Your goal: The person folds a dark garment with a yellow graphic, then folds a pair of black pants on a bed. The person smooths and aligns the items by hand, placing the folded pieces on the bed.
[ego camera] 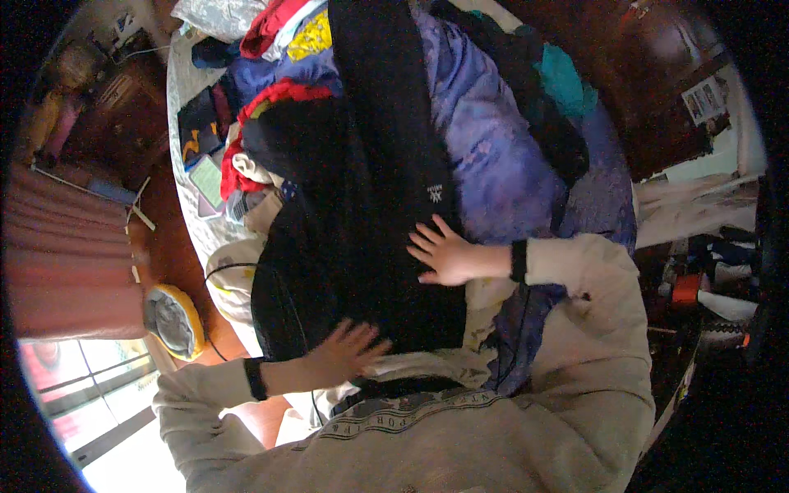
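Observation:
A pair of black trousers (363,203) lies spread out before me on the bed, with a small white logo near its right edge. My right hand (445,252) rests with spread fingers on the black cloth, just below the logo. Near the lower edge of the garment, my left hand (351,351) is spread over the cloth and slightly blurred. Neither hand grips anything. A purple patterned cloth (493,154) lies to the right of the black garment.
Several garments, among them a red cloth (231,175) and a yellow cloth (311,37), lie at the bed's upper left. A teal cloth (558,80) is at the upper right. A yellow-rimmed pet bed (175,320) sits left on the floor. A thin black cable (228,266) crosses the bed's left side.

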Demonstrator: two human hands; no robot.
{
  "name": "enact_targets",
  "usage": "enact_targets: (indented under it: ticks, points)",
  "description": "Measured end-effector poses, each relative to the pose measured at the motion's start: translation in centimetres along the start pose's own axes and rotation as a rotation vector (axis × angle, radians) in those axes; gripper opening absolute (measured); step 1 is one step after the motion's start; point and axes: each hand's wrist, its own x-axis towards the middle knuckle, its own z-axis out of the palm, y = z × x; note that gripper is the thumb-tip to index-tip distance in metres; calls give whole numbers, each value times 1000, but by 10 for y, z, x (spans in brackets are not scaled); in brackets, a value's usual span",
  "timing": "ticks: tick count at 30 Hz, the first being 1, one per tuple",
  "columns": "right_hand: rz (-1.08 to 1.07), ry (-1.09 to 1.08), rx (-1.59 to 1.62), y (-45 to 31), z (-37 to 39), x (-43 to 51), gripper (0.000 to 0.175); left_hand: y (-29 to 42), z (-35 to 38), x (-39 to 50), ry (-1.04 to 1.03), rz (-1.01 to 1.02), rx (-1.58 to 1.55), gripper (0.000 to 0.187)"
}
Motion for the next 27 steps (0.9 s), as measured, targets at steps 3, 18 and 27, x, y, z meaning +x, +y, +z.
enact_targets:
  ticks: [3, 18, 27]
  points:
    - [-110, -108, 242, -52, 8, -41, 73, -8, -9, -38, 11, -286, 477, 78]
    - [-28, 480, 271, -123, 75, -92, 48, -17, 34, -140, 182, -397, 348, 39]
    - [-151, 468, 166, -97, 57, -124, 39, -17, 37, -147, 295, -203, 34, 31]
